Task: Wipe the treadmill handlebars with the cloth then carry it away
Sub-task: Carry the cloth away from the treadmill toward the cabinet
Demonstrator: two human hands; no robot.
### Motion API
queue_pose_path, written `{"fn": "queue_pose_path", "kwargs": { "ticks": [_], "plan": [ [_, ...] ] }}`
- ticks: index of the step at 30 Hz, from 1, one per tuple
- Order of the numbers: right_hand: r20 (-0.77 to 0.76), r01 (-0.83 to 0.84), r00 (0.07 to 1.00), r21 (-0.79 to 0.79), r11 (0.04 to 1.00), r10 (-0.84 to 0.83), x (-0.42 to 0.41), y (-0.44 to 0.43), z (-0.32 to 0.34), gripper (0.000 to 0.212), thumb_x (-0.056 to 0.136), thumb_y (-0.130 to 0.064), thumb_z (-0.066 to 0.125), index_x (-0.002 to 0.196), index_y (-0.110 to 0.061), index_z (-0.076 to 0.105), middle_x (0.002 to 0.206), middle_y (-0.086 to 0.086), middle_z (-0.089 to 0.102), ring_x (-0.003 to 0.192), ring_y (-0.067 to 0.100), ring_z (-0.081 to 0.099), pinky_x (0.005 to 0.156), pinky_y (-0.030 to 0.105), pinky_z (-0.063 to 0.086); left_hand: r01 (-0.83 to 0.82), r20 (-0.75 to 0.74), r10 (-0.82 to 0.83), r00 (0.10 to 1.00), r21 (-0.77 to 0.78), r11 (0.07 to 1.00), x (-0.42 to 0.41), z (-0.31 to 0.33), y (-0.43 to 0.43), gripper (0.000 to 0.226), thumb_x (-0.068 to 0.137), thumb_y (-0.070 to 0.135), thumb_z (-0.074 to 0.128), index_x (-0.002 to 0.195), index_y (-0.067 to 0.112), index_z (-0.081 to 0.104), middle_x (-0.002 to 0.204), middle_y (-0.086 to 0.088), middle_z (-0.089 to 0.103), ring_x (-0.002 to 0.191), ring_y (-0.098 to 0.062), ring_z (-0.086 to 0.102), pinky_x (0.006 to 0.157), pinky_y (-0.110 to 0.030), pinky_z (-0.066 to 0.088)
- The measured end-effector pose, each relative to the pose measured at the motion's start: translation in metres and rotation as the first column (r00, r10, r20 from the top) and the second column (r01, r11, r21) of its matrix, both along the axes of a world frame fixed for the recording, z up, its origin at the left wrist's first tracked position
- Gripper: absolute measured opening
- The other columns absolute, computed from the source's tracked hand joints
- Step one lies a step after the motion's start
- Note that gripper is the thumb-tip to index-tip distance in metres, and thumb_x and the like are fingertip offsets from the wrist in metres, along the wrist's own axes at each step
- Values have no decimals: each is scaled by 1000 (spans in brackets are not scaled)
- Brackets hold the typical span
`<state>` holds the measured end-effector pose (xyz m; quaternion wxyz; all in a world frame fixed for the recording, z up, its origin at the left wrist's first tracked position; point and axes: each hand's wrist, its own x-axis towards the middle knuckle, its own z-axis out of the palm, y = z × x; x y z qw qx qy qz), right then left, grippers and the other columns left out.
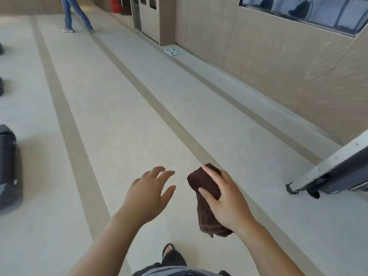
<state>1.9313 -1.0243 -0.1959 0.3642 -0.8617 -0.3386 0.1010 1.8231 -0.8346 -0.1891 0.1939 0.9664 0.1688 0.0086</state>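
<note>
Spanning nearly the whole frame, the pale floor (119,116) runs from bottom to top, crossed lengthwise by darker stripes. A beige wall (278,66) fills the upper right. At the right edge a grey machine base (328,174) slants into view, probably the foot of a treadmill. No handlebars are visible anywhere, so I judge the wiping done and the carrying-away in hand. Dark equipment (8,166) lines the left edge. Another person's legs (76,14) appear at upper left, well apart from me.

Lower centre, my right hand (225,198) grips the dark brown cloth (205,184). Its thumb lies across the near face and its fingers wrap over the top. The cloth is bunched into a compact fold with its tail hanging below the palm, so nothing trails or snags. It is held in the air above the floor, touching only this hand.

My left hand (148,194), just beside it but apart, is spread and relaxed, holding nothing; I read it as free for balance. My sandalled foot (169,253) shows at bottom centre. A small pale floor plate (172,51) lies by the wall at upper centre.
</note>
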Motion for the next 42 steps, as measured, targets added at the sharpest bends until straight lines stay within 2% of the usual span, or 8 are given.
{"fn": "queue_pose_path", "kwargs": {
  "ticks": [8,13,17,21,25,28,35,42],
  "plan": [
    [39,140,989,26,990,-141,192,110,7,52,89,-42,54,137,-47,35,133,-10,44,116,11,48,94,24,41,97,6,-97,995,2,995,201,13,125,45,92,49,33,136,37,35,142,12,37,121,-13,45,95,-32,40],
    [40,119,992,31,992,-120,330,211,-6,53,89,-38,57,138,-43,37,135,-8,44,117,14,48,95,26,41,69,11,-70,998,10,998,327,2,225,46,93,48,34,137,35,35,142,11,37,122,-14,44,96,-33,40],
    [55,-3,998,-9,1000,4,440,310,-1,54,90,-39,56,139,-41,35,137,-8,42,119,14,45,96,24,39,-58,14,58,998,-2,998,417,12,320,47,92,48,35,137,35,35,142,12,37,120,-14,45,94,-33,41],
    [66,-115,991,-26,993,117,533,422,10,53,90,-39,56,138,-42,35,136,-10,42,120,14,44,95,25,39,-213,64,214,975,-27,977,487,26,417,45,92,47,37,135,34,38,139,13,41,101,-16,55,85,-31,42],
    [56,-231,971,-24,973,232,610,535,12,52,89,-40,56,137,-44,36,135,-9,42,120,14,44,96,29,42,-369,77,375,924,-83,926,541,17,507,44,91,46,41,133,33,41,137,11,43,90,-19,56,79,-32,43],
    [53,-301,952,-38,953,303,665,620,4,52,90,-41,56,138,-44,35,136,-8,42,121,16,44,97,34,43,-412,73,420,905,-97,906,592,3,579,44,91,46,42,133,31,42,137,10,44,87,-20,55,78,-32,43],
    [66,-283,956,-72,957,287,809,786,8,54,90,-42,55,139,-44,33,138,-8,40,122,16,42,99,35,41,-282,76,286,955,-56,958,765,14,754,47,91,49,37,135,32,38,139,10,41,98,-19,56,87,-33,43],
    [99,-123,986,-98,988,132,962,897,4,54,90,-46,51,140,-45,29,137,-9,39,119,15,42,97,36,45,-85,43,89,995,-86,993,949,17,882,45,92,50,36,134,35,38,140,13,40,97,-17,57,90,-31,42]
  ]
}}
